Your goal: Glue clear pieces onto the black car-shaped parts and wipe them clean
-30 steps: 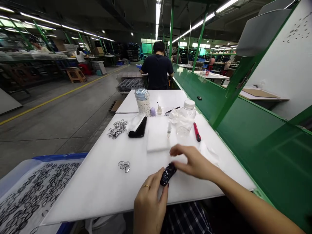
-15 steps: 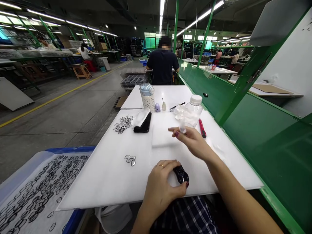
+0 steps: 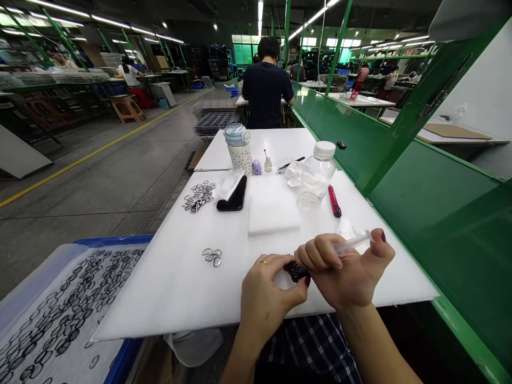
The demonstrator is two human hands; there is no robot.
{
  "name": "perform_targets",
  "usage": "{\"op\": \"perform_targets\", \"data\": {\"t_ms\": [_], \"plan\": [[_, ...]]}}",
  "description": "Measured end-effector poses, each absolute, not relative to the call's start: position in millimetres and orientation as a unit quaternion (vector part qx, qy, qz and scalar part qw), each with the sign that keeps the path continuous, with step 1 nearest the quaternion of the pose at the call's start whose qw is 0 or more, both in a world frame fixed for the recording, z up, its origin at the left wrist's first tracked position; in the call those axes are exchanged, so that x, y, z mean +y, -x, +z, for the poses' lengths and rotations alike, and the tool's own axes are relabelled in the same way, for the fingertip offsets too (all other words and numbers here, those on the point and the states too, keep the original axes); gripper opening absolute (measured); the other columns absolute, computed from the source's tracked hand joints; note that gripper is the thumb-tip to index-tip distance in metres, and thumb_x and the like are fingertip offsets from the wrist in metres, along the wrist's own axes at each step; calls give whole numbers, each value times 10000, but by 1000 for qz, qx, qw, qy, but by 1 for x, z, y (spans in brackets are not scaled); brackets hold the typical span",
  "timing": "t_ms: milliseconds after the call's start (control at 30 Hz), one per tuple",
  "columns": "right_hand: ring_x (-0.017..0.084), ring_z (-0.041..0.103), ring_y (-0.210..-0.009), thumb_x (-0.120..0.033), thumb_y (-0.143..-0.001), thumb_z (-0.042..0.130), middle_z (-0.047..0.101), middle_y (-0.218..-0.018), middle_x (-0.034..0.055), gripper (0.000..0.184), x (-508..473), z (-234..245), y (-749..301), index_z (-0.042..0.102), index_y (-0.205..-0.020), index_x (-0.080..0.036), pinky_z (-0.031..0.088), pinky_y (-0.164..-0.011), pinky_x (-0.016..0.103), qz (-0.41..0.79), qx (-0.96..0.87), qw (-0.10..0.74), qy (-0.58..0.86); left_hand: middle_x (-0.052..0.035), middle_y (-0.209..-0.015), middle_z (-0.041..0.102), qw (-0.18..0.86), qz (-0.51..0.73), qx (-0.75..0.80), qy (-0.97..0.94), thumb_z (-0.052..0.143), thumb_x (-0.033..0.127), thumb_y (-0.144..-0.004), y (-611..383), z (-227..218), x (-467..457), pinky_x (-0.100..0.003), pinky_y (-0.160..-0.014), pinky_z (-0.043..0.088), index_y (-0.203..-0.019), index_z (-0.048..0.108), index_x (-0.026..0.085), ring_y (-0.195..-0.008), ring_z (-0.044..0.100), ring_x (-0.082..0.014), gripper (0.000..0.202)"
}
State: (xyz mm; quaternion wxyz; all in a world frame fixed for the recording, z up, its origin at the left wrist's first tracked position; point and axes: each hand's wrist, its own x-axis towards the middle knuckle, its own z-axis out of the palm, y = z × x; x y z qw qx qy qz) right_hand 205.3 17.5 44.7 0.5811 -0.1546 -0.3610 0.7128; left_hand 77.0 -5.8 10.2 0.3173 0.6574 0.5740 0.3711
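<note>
My left hand (image 3: 266, 290) pinches a small glossy black part (image 3: 296, 271) between thumb and fingers at the table's near edge. In my right hand (image 3: 346, 266) is a translucent syringe (image 3: 352, 243), with the fingers wrapped round its barrel and the thumb at the plunger end. The syringe's tip is hidden behind my right fingers, close over the black part. To the left lie several thin dark rings (image 3: 213, 256), with a larger pile of rings (image 3: 198, 196) farther back. A white foam pad (image 3: 274, 212) lies beyond my hands.
A black phone (image 3: 234, 196) lies partly under white tissue. Behind stand a dotted cup (image 3: 240, 152), a small glass bottle (image 3: 268, 164) and a clear jar (image 3: 317, 178). A red cutter (image 3: 334, 201) lies right. A blue-edged tray (image 3: 132, 242) of rings sits lower left; a green partition (image 3: 424, 208) runs along the right.
My right hand has come down and back from over the foam pad to beside my left hand, turning over with the syringe. My left hand keeps its hold on the black part.
</note>
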Motion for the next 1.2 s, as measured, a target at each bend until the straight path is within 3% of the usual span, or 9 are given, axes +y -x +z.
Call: {"op": "perform_targets", "data": {"t_ms": [967, 1200], "plan": [[128, 205, -436, -747, -724, 360, 166, -412, -28, 607, 12, 46, -197, 291, -429, -221, 179, -465, 313, 615, -409, 631, 238, 7, -914, 746, 304, 371, 576, -661, 682, 153, -646, -78, 9, -6, -379, -807, 512, -885, 730, 263, -902, 632, -237, 267], [136, 248, -476, -811, -741, 390, 253, -466, -18, 657, 8, 62, -203, 348, -472, -212, 223, -492, 319, 565, -472, 624, 263, -3, -937, 739, 299, 364, 572, -671, 696, 156, -629, -76, 6, -6, -393, -820, 521, -905, 724, 254, -913, 636, -243, 294]]}}
